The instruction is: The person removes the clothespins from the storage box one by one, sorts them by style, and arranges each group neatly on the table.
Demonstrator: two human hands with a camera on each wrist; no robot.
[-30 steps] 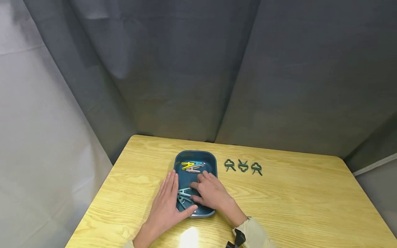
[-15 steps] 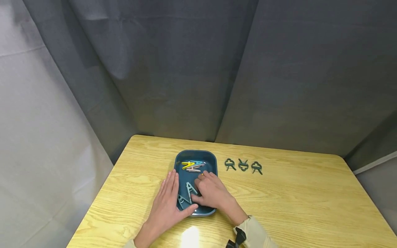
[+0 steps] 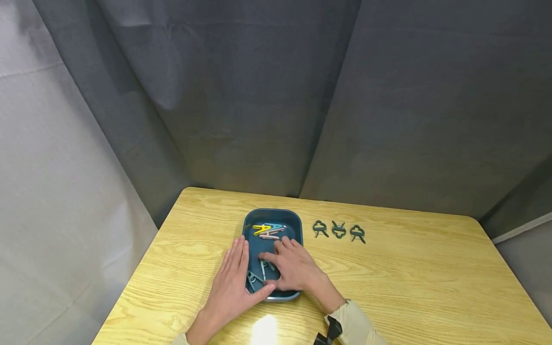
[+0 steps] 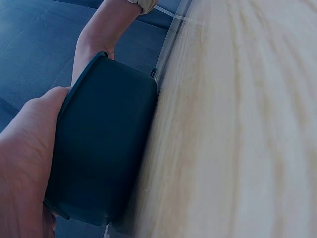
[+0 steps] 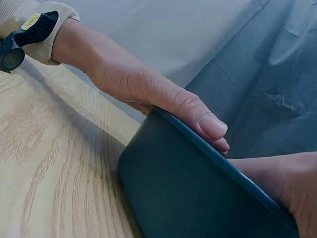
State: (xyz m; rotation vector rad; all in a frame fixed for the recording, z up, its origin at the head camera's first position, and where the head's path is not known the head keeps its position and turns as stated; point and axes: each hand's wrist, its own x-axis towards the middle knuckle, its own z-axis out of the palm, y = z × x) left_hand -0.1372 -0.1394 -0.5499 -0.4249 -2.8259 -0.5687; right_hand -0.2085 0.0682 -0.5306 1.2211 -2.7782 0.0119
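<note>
A dark blue tray (image 3: 293,218) sits on the table, holding several clothespins. My left hand (image 3: 230,285) lies with straight fingers along its left rim, thumb across the near corner. My right hand (image 3: 295,266) reaches in over the right rim. Its index finger and thumb are spread around a grey-green clothespin (image 3: 263,270), which the hand partly covers. Beside the left thumb lies a second grey-green clothespin (image 3: 253,279). Grouped at the far end are a yellow clothespin (image 3: 260,229), a blue clothespin (image 3: 275,225) and a pink one. The right wrist view shows the thumb (image 5: 213,125) over the rim.
Three dark green cloud-shaped clips stand in a row right of the tray: a left clip (image 3: 320,228), a middle clip (image 3: 339,230) and a right clip (image 3: 357,233). Grey curtains (image 3: 241,96) hang behind the wooden table (image 3: 422,278).
The nearer grey-green clothespin has turned from lying sideways to pointing away, and shifted right. The right index finger has stretched left over it. The left hand stays put on the tray.
</note>
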